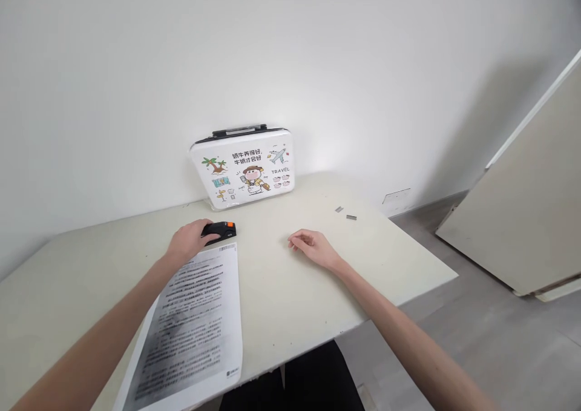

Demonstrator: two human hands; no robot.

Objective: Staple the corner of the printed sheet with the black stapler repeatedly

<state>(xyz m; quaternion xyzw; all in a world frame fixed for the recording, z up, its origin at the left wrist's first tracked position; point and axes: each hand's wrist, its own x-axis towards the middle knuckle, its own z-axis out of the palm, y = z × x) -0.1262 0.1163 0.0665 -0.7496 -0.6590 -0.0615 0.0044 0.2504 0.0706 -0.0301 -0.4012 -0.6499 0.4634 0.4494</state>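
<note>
My left hand [188, 240] is wrapped round a black stapler [222, 230] with an orange part at its far end. The stapler rests on the table just beyond the top edge of a printed sheet of paper [195, 326]. My left forearm crosses over part of that sheet. My right hand [313, 247] lies on the table to the right of the paper, its fingers curled in and nothing visible in them. Two small grey staple strips [351, 217] lie farther right, apart from the hand.
A white cartoon-printed case [245, 169] with a black handle stands against the wall at the back of the pale table [281, 308]. The table's right edge drops to a grey floor [494, 332]. A large pale panel [521, 199] stands at the far right.
</note>
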